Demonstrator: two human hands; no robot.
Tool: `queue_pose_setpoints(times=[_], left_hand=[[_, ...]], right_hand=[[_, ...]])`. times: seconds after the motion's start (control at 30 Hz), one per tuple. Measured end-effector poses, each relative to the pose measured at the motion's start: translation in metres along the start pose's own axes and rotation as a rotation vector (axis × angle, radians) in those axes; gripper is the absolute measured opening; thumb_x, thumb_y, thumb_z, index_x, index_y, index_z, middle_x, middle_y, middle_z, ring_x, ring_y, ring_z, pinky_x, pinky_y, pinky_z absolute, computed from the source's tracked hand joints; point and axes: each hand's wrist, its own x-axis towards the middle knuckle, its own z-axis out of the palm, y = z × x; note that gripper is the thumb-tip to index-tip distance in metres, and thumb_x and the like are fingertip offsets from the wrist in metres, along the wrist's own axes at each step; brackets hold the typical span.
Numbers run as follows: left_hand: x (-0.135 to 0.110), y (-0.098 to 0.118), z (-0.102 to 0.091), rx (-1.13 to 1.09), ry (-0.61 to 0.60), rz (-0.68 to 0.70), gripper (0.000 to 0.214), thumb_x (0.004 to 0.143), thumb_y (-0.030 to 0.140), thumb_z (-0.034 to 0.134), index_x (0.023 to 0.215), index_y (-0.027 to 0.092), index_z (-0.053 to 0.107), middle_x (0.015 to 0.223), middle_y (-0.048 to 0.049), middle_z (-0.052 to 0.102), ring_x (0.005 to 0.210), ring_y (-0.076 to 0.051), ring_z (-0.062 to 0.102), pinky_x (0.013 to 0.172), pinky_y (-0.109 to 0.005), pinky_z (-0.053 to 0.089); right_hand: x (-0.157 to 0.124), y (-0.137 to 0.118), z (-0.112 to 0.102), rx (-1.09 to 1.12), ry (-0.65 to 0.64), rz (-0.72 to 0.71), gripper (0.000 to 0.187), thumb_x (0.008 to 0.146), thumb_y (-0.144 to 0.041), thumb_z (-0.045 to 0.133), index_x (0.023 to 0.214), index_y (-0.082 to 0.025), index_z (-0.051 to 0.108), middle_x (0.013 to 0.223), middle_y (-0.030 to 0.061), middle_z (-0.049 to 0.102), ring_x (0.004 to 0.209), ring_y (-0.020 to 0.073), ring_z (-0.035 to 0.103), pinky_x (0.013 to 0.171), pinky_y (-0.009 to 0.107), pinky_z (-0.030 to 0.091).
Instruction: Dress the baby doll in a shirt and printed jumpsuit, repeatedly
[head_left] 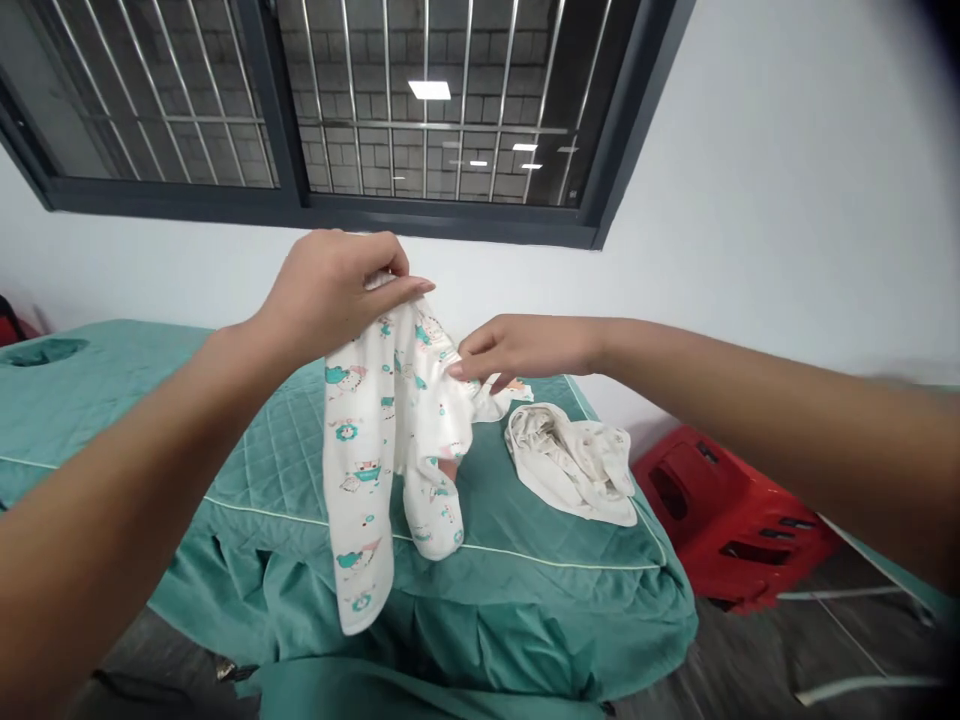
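My left hand [349,280] is closed on the top edge of white baby pants [364,440] and holds them up above a green padded bed. The pants carry a print of teal and pink animals, and both legs hang down. My right hand [506,348] pinches the right side of the pants near the top, its fingertips partly hidden by the cloth. A small skin-coloured patch [448,468] shows beside the right leg; I cannot tell what it is. Behind the pants lies another white cloth [495,400] with an orange print, partly hidden.
A crumpled white garment [570,460] lies on the right end of the green bed [277,460]. Red plastic stools [735,520] stand on the dark floor to the right. The white wall [772,180] and a barred window [450,110] are behind the bed.
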Motion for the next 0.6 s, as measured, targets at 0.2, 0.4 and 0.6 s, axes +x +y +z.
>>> queue_pose_setpoints(times=[0.2, 0.4, 0.6], left_hand=[[0.016, -0.058, 0.007, 0.134, 0.031, -0.062, 0.034, 0.088, 0.049, 0.060, 0.084, 0.015, 0.060, 0.072, 0.0020, 0.061, 0.081, -0.013, 0.050, 0.081, -0.027, 0.035], [-0.006, -0.103, 0.047, 0.052, 0.123, -0.148, 0.033, 0.089, 0.048, 0.056, 0.078, 0.017, 0.062, 0.066, 0.0016, 0.058, 0.062, -0.012, 0.045, 0.065, -0.027, 0.034], [-0.077, -0.121, 0.130, -0.470, -0.532, -0.324, 0.041, 0.087, 0.052, 0.051, 0.068, 0.018, 0.065, 0.076, -0.0016, 0.066, 0.071, -0.016, 0.058, 0.066, -0.028, 0.042]], right_hand=[[0.078, 0.025, 0.038, 0.379, 0.099, -0.175, 0.040, 0.077, -0.050, 0.070, 0.065, -0.019, 0.048, 0.072, -0.0031, 0.047, 0.073, 0.0107, 0.051, 0.079, 0.031, 0.052], [0.131, 0.066, 0.046, 0.196, 0.253, -0.262, 0.040, 0.084, -0.052, 0.060, 0.065, -0.019, 0.049, 0.070, -0.0033, 0.047, 0.074, 0.0117, 0.050, 0.075, 0.028, 0.047], [0.145, 0.141, 0.054, -0.161, -0.165, -0.111, 0.036, 0.083, -0.053, 0.059, 0.083, -0.018, 0.068, 0.081, 0.0009, 0.068, 0.078, 0.0171, 0.059, 0.074, 0.028, 0.042]])
